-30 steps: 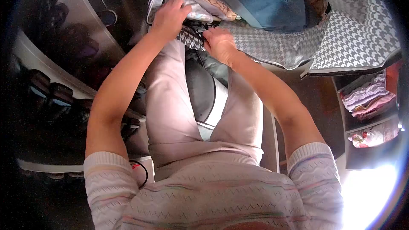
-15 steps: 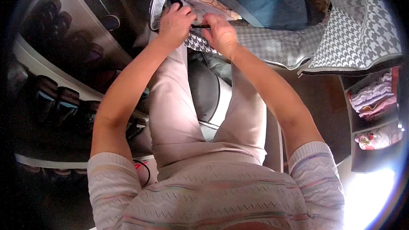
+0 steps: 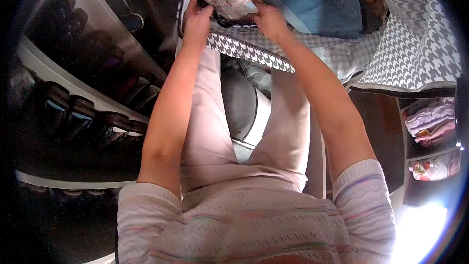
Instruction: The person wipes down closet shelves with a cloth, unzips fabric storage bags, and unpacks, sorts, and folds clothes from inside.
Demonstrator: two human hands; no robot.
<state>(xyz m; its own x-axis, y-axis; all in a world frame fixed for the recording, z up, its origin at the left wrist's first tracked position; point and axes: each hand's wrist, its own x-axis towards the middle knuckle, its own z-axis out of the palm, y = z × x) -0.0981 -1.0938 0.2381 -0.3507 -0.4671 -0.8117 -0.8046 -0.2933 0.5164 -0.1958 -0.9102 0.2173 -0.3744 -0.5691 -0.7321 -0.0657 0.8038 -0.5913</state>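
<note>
A large houndstooth storage bag point(image 3: 249, 54) lies unzipped across the top of the view, with folded clothes inside. My right hand point(image 3: 270, 21) is closed in a pinch on a light patterned garment point(image 3: 232, 6) with dark trim, in the bag's near left corner. Beside that garment's dark edge, my left hand point(image 3: 196, 27) reaches into the same corner. Its fingers are bent and partly blurred, so their grip is unclear. Blue denim point(image 3: 312, 0) fills the middle of the bag, right of my right hand.
Shelves of dark shoes point(image 3: 80, 110) curve along the left side. The bag's raised houndstooth flap point(image 3: 415, 39) stands at the upper right. Below it, compartments hold folded pink and lilac clothes point(image 3: 430, 120). A grey and white rounded item point(image 3: 242, 102) sits between my legs.
My hands have moved apart, the right one to the right and the left slightly down. More of the patterned garment shows between them. The bag's near edge is more exposed.
</note>
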